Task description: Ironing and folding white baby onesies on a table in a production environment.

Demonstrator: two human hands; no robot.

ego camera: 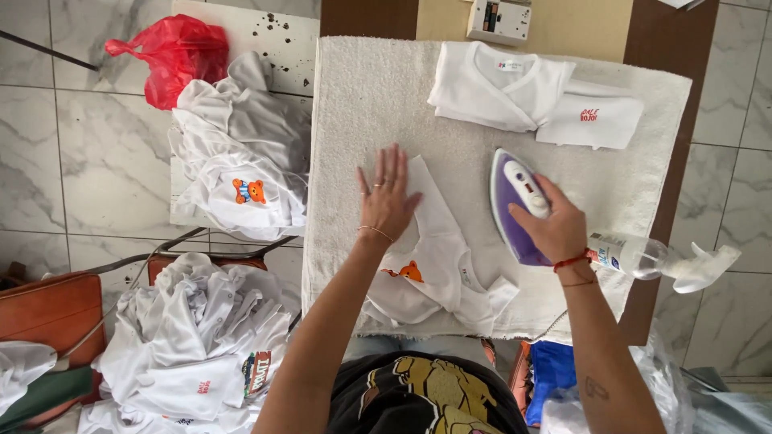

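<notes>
White garment (434, 265) under left hand (388, 195), iron (515, 201) in right hand (556, 227)

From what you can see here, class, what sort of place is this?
Probably a home or small garment workroom set up for ironing: a towel-covered table, a purple iron under the right hand, and heaps of white shirts.

Left hand (387, 195) flat, fingers spread — right hand (555, 225) clenched.
</notes>
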